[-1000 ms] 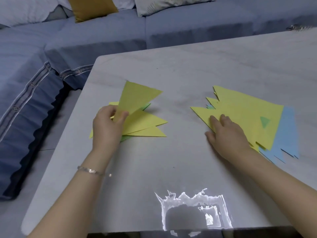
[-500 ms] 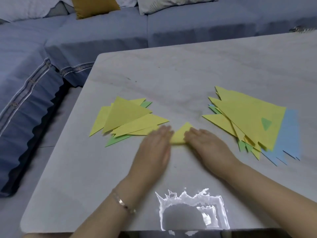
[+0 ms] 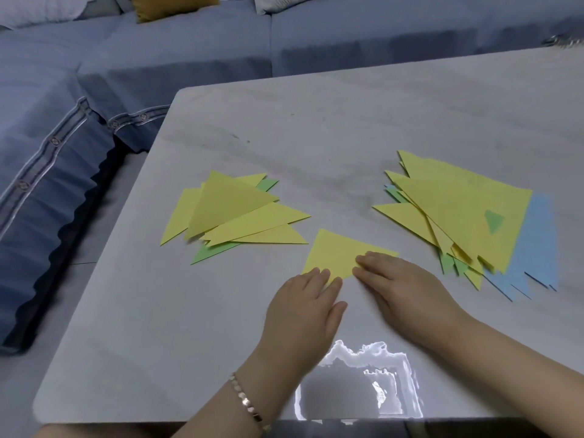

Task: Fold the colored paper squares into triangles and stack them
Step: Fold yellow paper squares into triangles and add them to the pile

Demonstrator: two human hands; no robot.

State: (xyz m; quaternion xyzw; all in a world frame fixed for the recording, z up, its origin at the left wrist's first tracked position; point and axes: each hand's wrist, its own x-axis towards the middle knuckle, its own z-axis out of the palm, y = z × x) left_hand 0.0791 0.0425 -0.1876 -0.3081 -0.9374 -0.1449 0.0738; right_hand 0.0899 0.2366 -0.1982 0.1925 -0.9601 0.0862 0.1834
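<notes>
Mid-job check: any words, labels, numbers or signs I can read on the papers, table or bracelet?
None readable. The yellow sheet, the folded triangles, the unfolded stack, the table and the bracelet show no print.
The small green triangle on the stack is a plain shape, not a sign.

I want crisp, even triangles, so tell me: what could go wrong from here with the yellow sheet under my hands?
1. The left hand and right hand press only the near edge of the yellow sheet. On the glossy table it may slide during the fold, so the corners could miss each other.
2. The folded pile lies fanned out, so another triangle laid on it may sit crooked.
</notes>
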